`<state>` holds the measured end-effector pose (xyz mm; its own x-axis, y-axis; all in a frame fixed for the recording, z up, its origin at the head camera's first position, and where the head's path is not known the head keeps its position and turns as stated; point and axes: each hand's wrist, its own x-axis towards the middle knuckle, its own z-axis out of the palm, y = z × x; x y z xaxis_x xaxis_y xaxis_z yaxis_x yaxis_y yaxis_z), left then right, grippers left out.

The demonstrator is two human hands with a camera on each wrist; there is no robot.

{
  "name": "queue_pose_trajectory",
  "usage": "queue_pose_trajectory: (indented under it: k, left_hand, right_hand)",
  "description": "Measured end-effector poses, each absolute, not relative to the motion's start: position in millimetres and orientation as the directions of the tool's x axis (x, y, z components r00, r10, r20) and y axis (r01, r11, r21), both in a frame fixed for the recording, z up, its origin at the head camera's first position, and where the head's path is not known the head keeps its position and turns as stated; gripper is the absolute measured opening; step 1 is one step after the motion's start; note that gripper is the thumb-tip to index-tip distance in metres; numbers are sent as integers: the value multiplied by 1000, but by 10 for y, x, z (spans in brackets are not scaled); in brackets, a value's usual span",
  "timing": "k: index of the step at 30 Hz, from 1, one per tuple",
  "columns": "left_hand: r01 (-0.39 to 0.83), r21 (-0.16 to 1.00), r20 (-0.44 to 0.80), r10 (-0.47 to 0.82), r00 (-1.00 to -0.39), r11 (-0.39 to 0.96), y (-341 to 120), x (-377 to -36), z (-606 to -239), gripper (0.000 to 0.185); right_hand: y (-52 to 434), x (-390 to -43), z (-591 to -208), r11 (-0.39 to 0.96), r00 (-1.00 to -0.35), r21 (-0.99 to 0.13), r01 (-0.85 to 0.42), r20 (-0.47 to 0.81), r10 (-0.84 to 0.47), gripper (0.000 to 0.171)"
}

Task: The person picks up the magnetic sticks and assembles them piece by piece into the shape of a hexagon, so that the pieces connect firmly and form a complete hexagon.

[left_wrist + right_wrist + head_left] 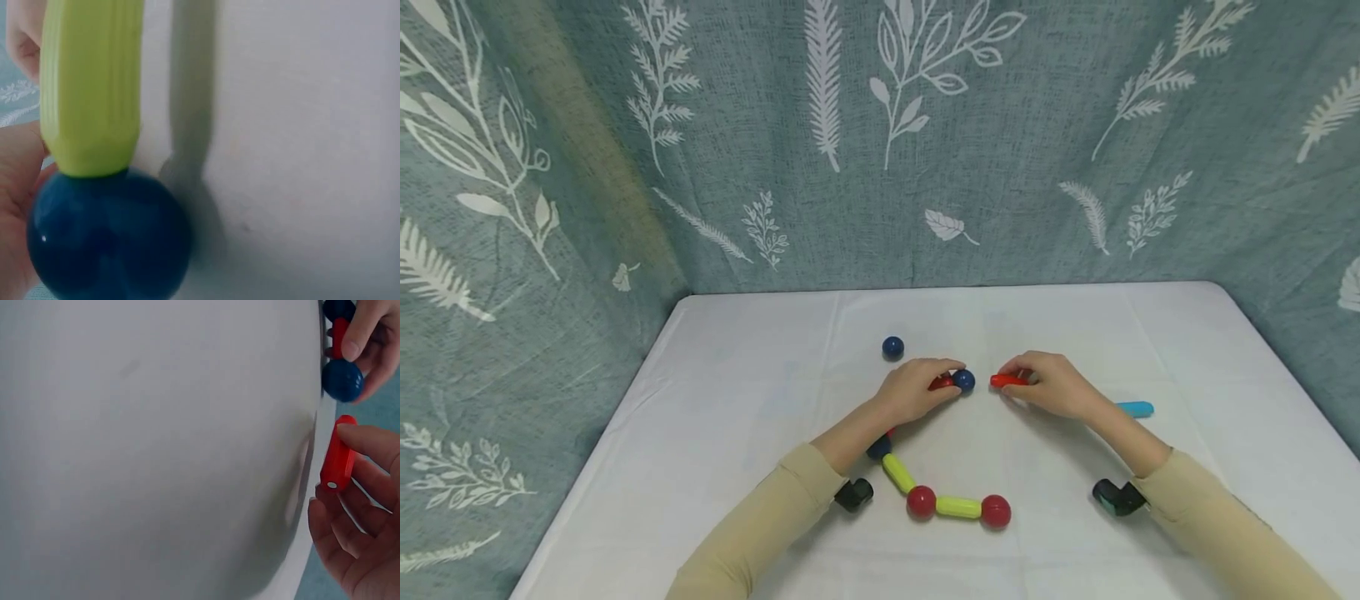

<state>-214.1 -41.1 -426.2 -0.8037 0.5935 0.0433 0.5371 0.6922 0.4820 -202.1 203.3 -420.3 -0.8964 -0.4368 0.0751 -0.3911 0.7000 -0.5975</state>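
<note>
Nearest the camera, a chain of yellow-green rods [958,507] and red balls [921,502] lies joined on the white table [737,417], so part of the build looks done. At its far end the left hand [913,390] pinches a blue ball [963,381]; the right hand [1056,387] grips a red rod [1007,381] just beside it, unjoined. One blue ball [892,347] and a cyan rod [1135,408] lie loose. No containers show

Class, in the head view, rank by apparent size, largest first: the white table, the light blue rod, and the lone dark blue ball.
1. White table.
2. Light blue rod, though the right arm hides part of it.
3. Lone dark blue ball, a little farther from the camera, so this last pair is less certain.
</note>
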Motion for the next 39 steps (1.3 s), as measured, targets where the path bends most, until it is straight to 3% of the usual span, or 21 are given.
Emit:
queue_pose_trajectory:
  k: [28,39]
  left_hand:
    - [441,506,71,474,-878,741,-556,-1978,-4310,39]
    - [436,471,119,434,-893,767,-694,-1960,-4325,37]
  right_hand:
    - [1648,-2051,-4255,658,-859,-596,-460,112,-500,18]
    - [1492,-2080,-4252,586,-813,-620,-521,154,-561,19]
